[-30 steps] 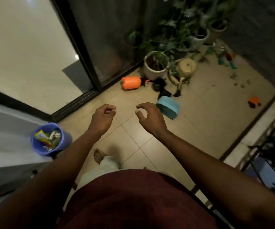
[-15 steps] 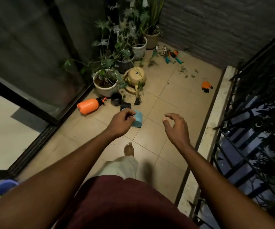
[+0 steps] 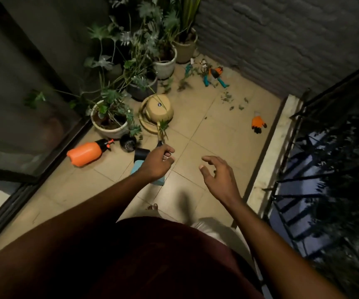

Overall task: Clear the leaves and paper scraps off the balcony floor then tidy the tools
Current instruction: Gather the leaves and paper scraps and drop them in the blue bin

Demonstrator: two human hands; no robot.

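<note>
Green leaf scraps (image 3: 232,101) lie scattered on the tan tiles near the far wall. Teal-handled garden tools (image 3: 215,77) lie in the far corner, and an orange glove (image 3: 258,124) lies near the right kerb. My left hand (image 3: 155,164) hovers with its fingers curled in and nothing visible in it, above a light blue container (image 3: 159,180). My right hand (image 3: 218,176) hovers beside it with its fingers loosely spread and holds nothing. An orange spray bottle (image 3: 85,153) lies on its side at the left.
Several potted plants (image 3: 111,117) line the left side up to the brick wall. An overturned tan pot (image 3: 158,111), a small black pot (image 3: 127,142) and a black cup (image 3: 141,154) sit ahead. A metal railing (image 3: 299,160) bounds the right, a glass door (image 3: 23,104) the left.
The view has swung right, away from the doorway and the blue bin, which is now out of sight. I have stepped closer to the pots. Both hands keep the same pose.
</note>
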